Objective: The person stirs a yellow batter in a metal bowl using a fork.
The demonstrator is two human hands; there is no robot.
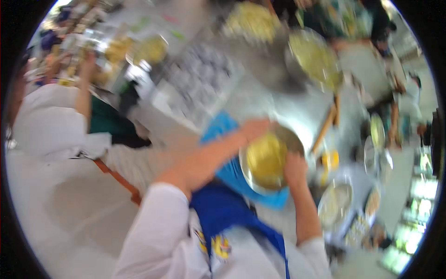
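A round metal bowl [294, 134] is in front of me, with a soft yellow mass [266, 157] in it, too blurred to identify. My left hand [258, 130] is at the bowl's far left rim and seems to grip it. Closed over the right rim is my right hand [295, 169], its knuckles up. Beneath the bowl lies a bright blue cloth or sheet [223, 127], partly covered by my left forearm. The fingers inside the rim are hard to make out.
A metal table [271, 104] carries printed paper [198, 80], large bowls of pale yellow food [252, 22] [313, 59] and wooden sticks [325, 127]. Dishes [336, 202] stand at right. A person in white [52, 115] is close on my left; others are farther off.
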